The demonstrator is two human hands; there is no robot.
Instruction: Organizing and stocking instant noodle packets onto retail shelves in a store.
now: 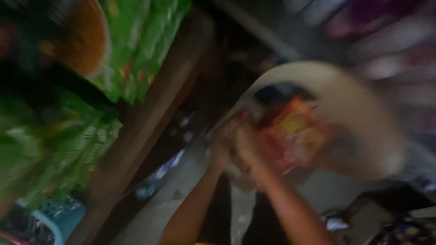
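Fingers of the left hand point(222, 152) and right hand point(247, 145) look closed on the red-and-yellow packet point(293, 136) at the pale sack point(363, 113) mouth — blur hides detail — so a firm two-handed pinch suits.

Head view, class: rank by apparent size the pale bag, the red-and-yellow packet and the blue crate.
1. Pale bag, widest by far.
2. Red-and-yellow packet, held by both hands.
3. Blue crate, cut off by the frame edge, so its rank against the packet is unsure.

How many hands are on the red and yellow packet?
2: the left hand grips its left edge, the right hand sits beside it on the red and yellow packet; blur hides fingers.
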